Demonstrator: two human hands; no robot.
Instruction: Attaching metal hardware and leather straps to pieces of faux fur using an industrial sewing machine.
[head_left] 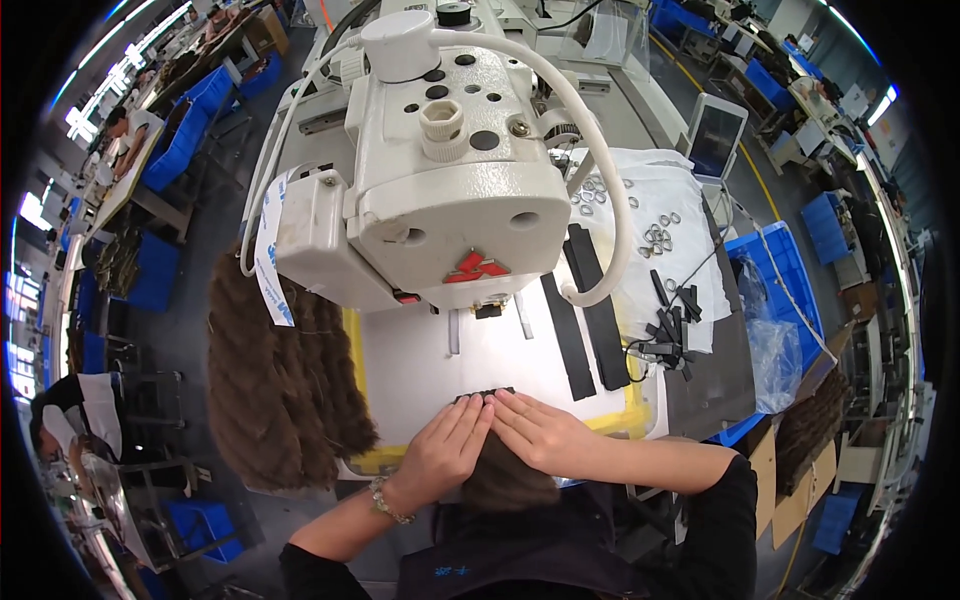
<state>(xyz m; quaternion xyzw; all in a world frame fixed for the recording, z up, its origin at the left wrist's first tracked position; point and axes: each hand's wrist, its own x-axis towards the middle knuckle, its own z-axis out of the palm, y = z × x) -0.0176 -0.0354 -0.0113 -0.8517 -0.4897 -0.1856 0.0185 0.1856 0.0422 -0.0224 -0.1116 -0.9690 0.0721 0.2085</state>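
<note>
Basically left hand [440, 452] and right hand [545, 435] lie fingers-straight over the brown fur piece [510, 482] beneath them, likely steadying it; thumbs hidden, can't tell if pinched

Before you lies a brown fur piece [510, 478], soft-looking and largely covered (its middle is out of sight), its near end reaching the front edge of the white machine bed [410, 395]. Beyond it you have a short black strip [487, 392], crosswise on the bed, partly hidden; whether they join, you cannot see.
</note>
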